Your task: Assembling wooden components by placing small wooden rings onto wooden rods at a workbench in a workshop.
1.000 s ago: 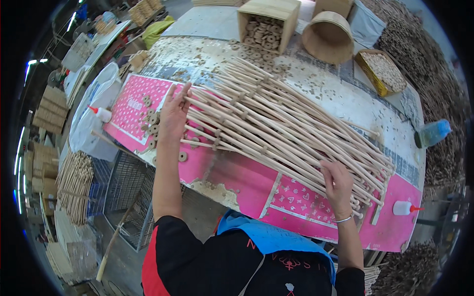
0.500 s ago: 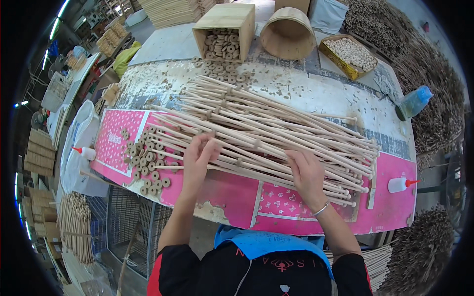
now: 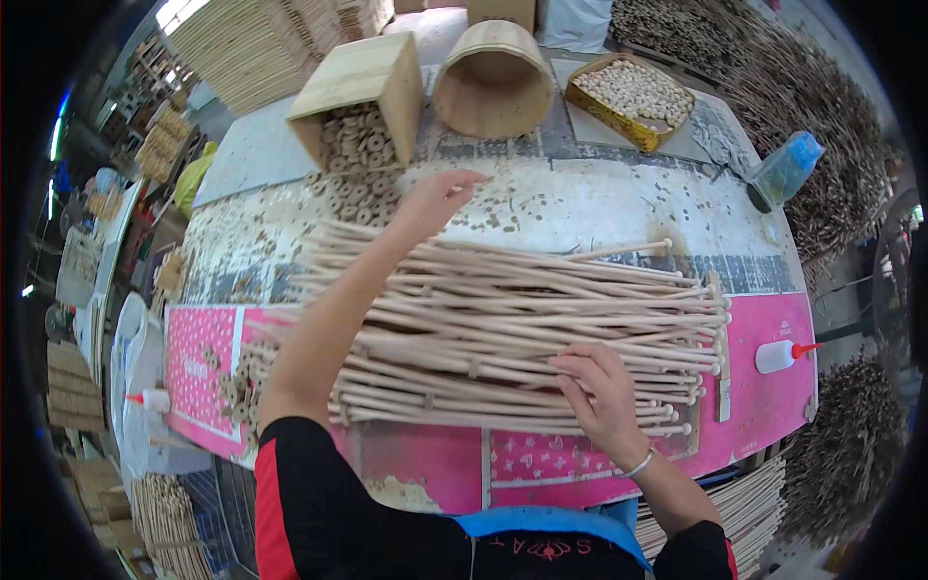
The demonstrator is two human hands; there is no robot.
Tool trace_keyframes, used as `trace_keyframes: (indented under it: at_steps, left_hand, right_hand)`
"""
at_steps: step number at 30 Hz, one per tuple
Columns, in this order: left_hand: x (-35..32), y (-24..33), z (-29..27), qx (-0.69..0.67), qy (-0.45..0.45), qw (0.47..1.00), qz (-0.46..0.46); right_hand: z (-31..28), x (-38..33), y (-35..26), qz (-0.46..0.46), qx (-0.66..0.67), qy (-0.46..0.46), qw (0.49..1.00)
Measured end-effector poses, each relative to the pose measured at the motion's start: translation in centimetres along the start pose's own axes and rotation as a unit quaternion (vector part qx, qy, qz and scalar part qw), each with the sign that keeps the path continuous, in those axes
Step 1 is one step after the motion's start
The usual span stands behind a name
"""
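A broad heap of pale wooden sticks point(image 3: 541, 314) with round knobs at their right ends lies across the table. Some carry small grey-brown discs, and several sticks at the left are smeared by motion. My left hand point(image 3: 437, 203) reaches over the heap to its far side, fingers bent and drawn together; what they hold, if anything, is too small to name. Beside it lie loose discs with centre holes point(image 3: 356, 198). At the near side of the heap, my right hand point(image 3: 601, 394) pinches a wooden stick between thumb and fingers.
A square wooden box point(image 3: 362, 82) of discs and a round wooden tub point(image 3: 495, 82) lie tipped at the back. A yellow carton point(image 3: 633, 97) holds pale knobs. White red-tipped glue bottles stand at right point(image 3: 775, 357) and left point(image 3: 155, 400). A blue-green cup point(image 3: 785, 172) lies at the right edge.
My left hand has left the near sticks and stretched forward past the heap. My right hand stays by the sticks. The view has shifted, and sticks at the left now cover more discs.
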State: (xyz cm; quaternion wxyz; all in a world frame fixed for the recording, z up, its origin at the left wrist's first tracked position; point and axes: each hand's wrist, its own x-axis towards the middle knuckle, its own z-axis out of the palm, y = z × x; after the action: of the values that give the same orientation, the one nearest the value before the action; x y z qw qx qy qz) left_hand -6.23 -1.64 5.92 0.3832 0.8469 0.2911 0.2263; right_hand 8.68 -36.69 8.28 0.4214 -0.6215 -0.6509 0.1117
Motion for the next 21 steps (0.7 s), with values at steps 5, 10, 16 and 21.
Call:
trace_keyframes:
  at_steps: [5,10,16,21]
  left_hand:
    - [13.5,-6.0,3.5,0.281,0.088,0.944,0.149]
    - [22.1,-2.4,8.7,0.343,0.204,0.881,0.253]
    - [27.2,-2.0,9.5,0.277,0.094,0.956,-0.010]
    - [28.9,-3.2,8.6,0.232,0.176,0.957,-0.008]
  right_hand:
    - [-4.0,3.2,1.1,0.049,-0.002,-0.009,0.999]
    - [-6.6,4.2,2.4,0.082,-0.033,0.007,0.996]
    - [-6.6,6.8,3.2,0.115,-0.039,-0.029,0.992]
    - [-7.8,7.5,4.0,0.135,-0.054,-0.052,0.988]
